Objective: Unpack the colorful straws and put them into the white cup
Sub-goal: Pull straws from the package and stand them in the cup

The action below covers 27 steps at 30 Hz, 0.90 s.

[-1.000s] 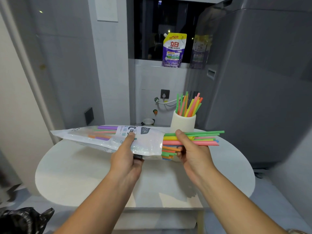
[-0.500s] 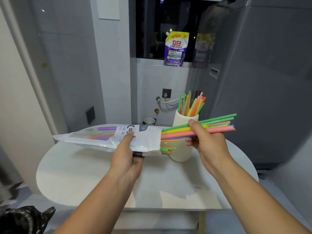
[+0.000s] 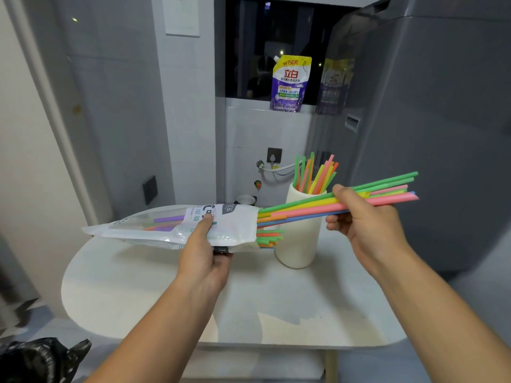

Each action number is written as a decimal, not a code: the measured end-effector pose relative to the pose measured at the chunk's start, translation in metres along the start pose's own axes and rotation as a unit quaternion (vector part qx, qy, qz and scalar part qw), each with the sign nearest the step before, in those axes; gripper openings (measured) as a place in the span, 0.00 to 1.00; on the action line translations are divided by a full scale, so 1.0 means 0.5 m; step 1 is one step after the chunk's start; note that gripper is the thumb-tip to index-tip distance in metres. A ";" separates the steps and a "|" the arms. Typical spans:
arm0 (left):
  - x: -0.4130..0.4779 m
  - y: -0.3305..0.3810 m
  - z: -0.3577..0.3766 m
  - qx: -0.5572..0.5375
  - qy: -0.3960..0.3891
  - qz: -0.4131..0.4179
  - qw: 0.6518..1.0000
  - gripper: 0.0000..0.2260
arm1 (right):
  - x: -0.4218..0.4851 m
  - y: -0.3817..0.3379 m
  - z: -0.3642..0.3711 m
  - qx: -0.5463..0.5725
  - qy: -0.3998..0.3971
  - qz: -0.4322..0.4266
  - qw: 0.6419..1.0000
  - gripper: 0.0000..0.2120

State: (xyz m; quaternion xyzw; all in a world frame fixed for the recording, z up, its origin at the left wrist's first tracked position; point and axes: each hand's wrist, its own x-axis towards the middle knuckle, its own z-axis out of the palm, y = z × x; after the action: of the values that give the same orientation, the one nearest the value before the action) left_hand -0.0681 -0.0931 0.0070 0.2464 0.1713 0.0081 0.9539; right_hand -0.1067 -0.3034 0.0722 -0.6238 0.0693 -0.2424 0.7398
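My left hand (image 3: 206,252) grips a clear and white plastic straw bag (image 3: 171,226) held level above the table, its open mouth facing right. My right hand (image 3: 365,222) pinches a bundle of colorful straws (image 3: 304,208) that is drawn partway out of the bag and slants up to the right. Short ends of more straws (image 3: 269,234) poke from the bag's mouth. Behind the bundle stands the white cup (image 3: 300,241) on the table, with several straws (image 3: 315,174) upright in it.
The round white table (image 3: 138,288) carries the cup. A large grey appliance (image 3: 431,134) stands close on the right. A purple detergent pouch (image 3: 289,84) sits on the window ledge behind. A black plastic bag (image 3: 36,360) lies on the floor at lower left.
My right hand has pulled the straw bundle further out of the bag, moving right and upward. The left hand has kept the bag nearly still.
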 end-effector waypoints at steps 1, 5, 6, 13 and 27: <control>0.001 0.000 -0.001 -0.001 0.002 -0.001 1.000 0.17 | 0.003 -0.007 -0.004 -0.005 -0.001 -0.002 1.000 0.08; 0.007 0.006 -0.001 -0.002 0.008 0.004 1.000 0.16 | 0.015 -0.039 -0.020 -0.021 -0.003 -0.013 1.000 0.08; 0.008 0.008 -0.001 -0.003 0.008 0.005 1.000 0.16 | 0.017 -0.047 -0.024 -0.024 -0.001 -0.017 1.000 0.08; 0.016 0.014 0.000 -0.016 0.015 0.005 1.000 0.17 | 0.030 -0.087 -0.053 -0.035 0.011 -0.042 0.998 0.07; 0.023 0.026 -0.010 -0.029 0.018 0.004 0.999 0.12 | 0.042 -0.140 -0.096 -0.059 0.035 -0.095 0.993 0.07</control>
State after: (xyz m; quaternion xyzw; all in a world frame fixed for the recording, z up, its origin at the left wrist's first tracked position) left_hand -0.0583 -0.0782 0.0053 0.2190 0.1875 0.0212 0.9573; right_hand -0.1269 -0.3626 0.1333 -0.6615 0.0501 -0.3284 0.6723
